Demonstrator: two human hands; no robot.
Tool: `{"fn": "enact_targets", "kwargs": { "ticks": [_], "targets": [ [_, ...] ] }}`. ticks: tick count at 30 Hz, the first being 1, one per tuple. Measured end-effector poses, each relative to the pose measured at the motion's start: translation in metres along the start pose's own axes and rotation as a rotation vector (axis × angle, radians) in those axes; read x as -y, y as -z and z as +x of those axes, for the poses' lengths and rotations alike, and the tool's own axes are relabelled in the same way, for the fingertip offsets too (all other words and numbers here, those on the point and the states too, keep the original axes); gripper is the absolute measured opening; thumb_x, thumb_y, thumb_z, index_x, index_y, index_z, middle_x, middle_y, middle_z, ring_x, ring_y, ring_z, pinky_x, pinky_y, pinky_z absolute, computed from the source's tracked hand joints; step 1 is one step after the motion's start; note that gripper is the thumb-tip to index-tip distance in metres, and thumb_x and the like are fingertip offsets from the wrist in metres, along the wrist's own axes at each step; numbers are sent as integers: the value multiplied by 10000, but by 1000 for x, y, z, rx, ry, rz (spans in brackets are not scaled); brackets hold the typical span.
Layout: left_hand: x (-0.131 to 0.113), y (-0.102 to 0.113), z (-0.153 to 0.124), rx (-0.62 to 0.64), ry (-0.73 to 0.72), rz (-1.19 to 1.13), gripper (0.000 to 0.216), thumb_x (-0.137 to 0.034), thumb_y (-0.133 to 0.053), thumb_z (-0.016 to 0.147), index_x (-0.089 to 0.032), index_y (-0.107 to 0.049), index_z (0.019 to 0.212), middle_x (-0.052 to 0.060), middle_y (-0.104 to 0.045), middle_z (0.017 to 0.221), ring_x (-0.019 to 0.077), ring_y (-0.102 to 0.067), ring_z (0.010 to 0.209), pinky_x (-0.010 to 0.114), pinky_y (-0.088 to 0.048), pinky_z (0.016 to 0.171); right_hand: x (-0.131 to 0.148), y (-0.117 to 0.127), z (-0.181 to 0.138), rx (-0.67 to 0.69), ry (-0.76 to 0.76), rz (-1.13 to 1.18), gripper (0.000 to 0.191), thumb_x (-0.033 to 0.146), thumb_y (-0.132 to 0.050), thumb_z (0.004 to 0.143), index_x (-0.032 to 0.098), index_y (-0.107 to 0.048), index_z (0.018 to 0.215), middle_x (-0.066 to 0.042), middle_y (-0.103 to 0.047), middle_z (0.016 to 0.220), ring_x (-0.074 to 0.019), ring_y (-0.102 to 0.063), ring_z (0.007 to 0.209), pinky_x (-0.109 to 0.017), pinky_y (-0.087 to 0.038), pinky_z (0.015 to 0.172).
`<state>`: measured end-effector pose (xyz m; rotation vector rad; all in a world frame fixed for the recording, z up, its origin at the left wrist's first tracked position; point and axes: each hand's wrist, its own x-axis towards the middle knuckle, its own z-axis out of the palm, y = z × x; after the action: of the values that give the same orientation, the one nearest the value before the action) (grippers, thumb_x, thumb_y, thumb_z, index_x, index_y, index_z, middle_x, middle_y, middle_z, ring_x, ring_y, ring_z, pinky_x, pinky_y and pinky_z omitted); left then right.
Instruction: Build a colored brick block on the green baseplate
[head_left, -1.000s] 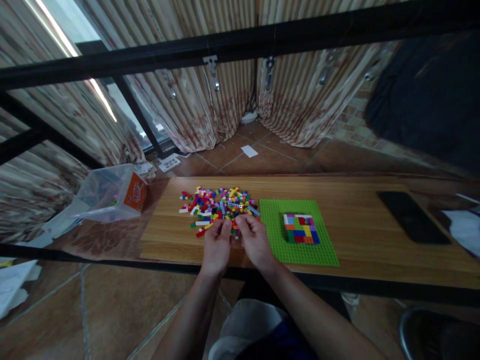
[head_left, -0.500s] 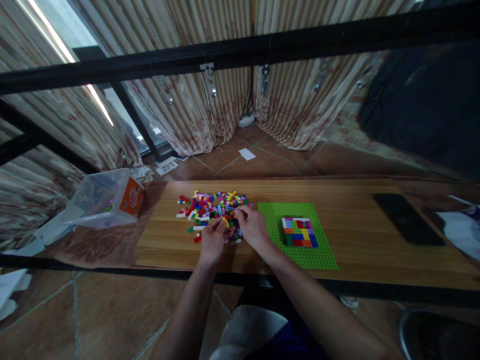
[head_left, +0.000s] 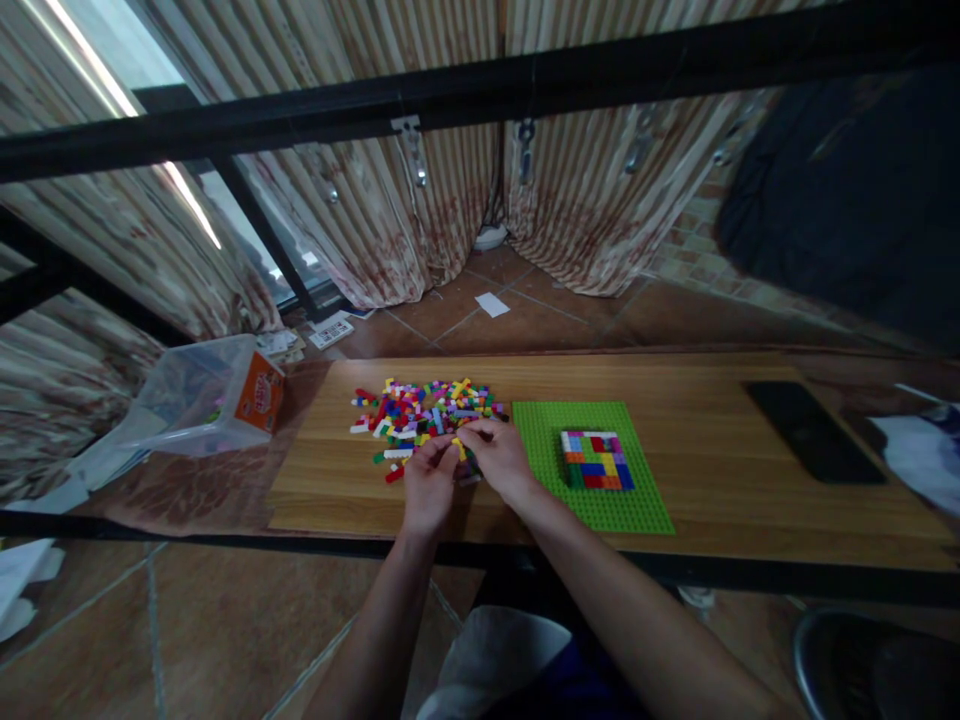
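My left hand (head_left: pixel 430 487) is closed at the near side of a heap of toy bricks (head_left: pixel 420 410), pinching a small yellow brick (head_left: pixel 457 446). Fingertips of my right hand (head_left: pixel 497 458) meet it at the same yellow brick from the right, also pinched together. Parts of the heap lie hidden behind both hands. To the right, a green baseplate (head_left: pixel 540 430) lies flat on the wooden table and bears a squarish block of multicoloured bricks (head_left: pixel 598 462).
The wooden board (head_left: pixel 705 430) spans the view, with a black phone-like slab (head_left: pixel 814 430) at its right. A clear plastic bin (head_left: pixel 202 400) with an orange label stands left of it. A black metal bar (head_left: pixel 465 90) crosses above, before the curtains.
My right hand has moved slightly left and down, bringing its fingertips to the yellow brick at my left hand. The brick block on the baseplate looks the same.
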<state>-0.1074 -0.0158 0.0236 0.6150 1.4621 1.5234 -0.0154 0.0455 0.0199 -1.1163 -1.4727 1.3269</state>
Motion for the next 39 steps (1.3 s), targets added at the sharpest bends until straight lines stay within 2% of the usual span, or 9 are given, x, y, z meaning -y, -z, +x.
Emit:
{"fn": "enact_targets", "kwargs": {
  "ticks": [3, 5, 12, 17, 22, 26, 28, 33, 39],
  "targets": [
    [-3, -2, -3, -10, 50, -131, 341, -350, -787, 622, -144, -678, 870, -1, -675, 708, 115, -615, 583, 253, -516, 601, -3, -2, -1, -24, -136, 157, 217, 404, -630, 729, 203, -700, 689, 22, -627, 558, -128, -528, 472, -242, -419, 446],
    [-5, -3, -4, -23, 61, -177, 353, -346, -813, 594, -141, -669, 843, -7, -668, 693, 111, -617, 577, 254, -518, 612, -3, -3, -4, -35, -177, 195, 225, 417, -633, 718, 201, -696, 701, 23, -616, 555, -121, -511, 443, -239, -423, 419],
    [-6, -3, 2, -96, 20, -180, 400, -359, -842, 571, -137, -670, 856, 9, -700, 766, 116, -638, 623, 265, -533, 650, -2, -5, -9, 4, -101, 187, 193, 392, -647, 729, 210, -701, 760, 0, -682, 700, -145, -614, 610, -251, -512, 529],
    [-8, -4, 2, -57, 13, -180, 414, -366, -853, 563, -128, -680, 855, 12, -699, 733, 117, -634, 599, 270, -541, 644, -3, -8, -5, 11, -145, 214, 150, 347, -646, 728, 213, -714, 736, 6, -675, 655, -140, -588, 525, -256, -497, 469],
    [-8, 1, 3, -60, 8, -194, 449, -379, -860, 540, -136, -678, 871, 6, -688, 736, 122, -643, 620, 273, -541, 659, -4, -7, 2, -6, -152, 168, 157, 327, -620, 765, 213, -726, 780, 1, -698, 693, -149, -609, 564, -282, -531, 538],
    [-10, 13, 2, -143, -29, -77, 438, -408, -833, 567, -140, -669, 873, 2, -674, 744, 118, -635, 630, 252, -521, 636, -2, 0, 11, -48, 42, -157, 128, 232, -627, 778, 226, -740, 838, -10, -738, 838, -159, -655, 753, -316, -535, 782],
    [-11, 20, 0, -173, -57, 6, 422, -407, -808, 598, -141, -672, 897, 6, -674, 745, 127, -633, 632, 255, -515, 624, -2, 4, 15, -38, 90, -283, 169, 174, -619, 778, 227, -745, 877, -16, -742, 875, -161, -658, 790, -325, -516, 835],
    [-8, 40, -2, -241, -151, 221, 329, -378, -729, 660, -157, -689, 901, 39, -690, 806, 165, -639, 682, 263, -507, 593, -4, 15, 20, -13, 110, -327, 271, 105, -600, 759, 214, -744, 960, -29, -740, 897, -167, -658, 791, -319, -513, 808],
    [1, 50, -1, -280, -329, 504, 202, -326, -673, 720, -199, -704, 873, 62, -705, 815, 207, -652, 746, 308, -517, 704, -7, 39, 2, -51, 168, -326, 182, 207, -560, 823, 218, -734, 876, -27, -727, 881, -165, -643, 776, -313, -502, 769]
  ]
}}
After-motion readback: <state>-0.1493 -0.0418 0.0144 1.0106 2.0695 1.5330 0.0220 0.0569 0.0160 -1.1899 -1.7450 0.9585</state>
